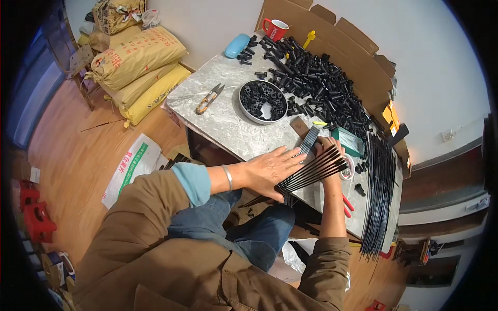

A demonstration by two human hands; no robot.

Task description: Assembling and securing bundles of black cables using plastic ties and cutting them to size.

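Brown jacket (176, 264) up close! Left hand (270, 168) opens, fingers spread; black rods (309, 173) fan from beside its thumb into the right hand's (332, 179) curled grip: seemingly straightening, next needing steady fingers.

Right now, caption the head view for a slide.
Left hand and right hand handling long, thin black rods at a grey marble-patterned table heaped with black bolt-like parts.

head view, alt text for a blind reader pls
A person's left hand lies spread against fanned thin black rods, whose ends cross the right hand, at a cluttered table. Beyond sit a bowl of small black parts and a heap of black fittings.
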